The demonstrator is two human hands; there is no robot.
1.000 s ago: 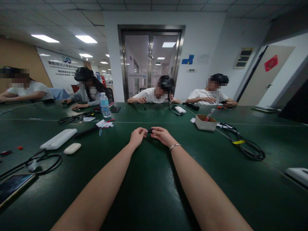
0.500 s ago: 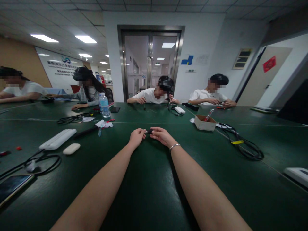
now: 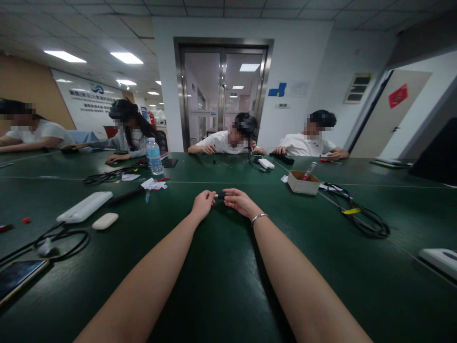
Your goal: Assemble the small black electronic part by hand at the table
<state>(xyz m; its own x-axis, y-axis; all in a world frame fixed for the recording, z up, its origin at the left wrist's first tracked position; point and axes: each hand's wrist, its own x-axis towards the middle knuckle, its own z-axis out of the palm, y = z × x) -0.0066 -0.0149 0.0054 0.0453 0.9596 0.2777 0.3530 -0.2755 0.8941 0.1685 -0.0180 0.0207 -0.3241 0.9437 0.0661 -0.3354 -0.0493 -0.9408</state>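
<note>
Over the green table, a small black object with a silvery end (image 3: 220, 195) bridges my two hands; it is too small to name surely. My left hand (image 3: 203, 204) is closed, pinching the silvery end at its fingertips. The black end is gripped by my right hand (image 3: 241, 201) between thumb and fingers, with a metal bracelet (image 3: 259, 218) round that wrist. Parts of the object are hidden behind the fingertips.
On my left lie a white power bank (image 3: 84, 206), a rounded white case (image 3: 105, 221), a phone (image 3: 22, 277) and cables. A water bottle (image 3: 154, 157) stands beyond. To the right are a small open box (image 3: 303, 183) and coiled black cable (image 3: 371, 221). Several people sit opposite.
My hands and the object stay almost in place. The person at the far right has moved one hand to a black item on the table.
</note>
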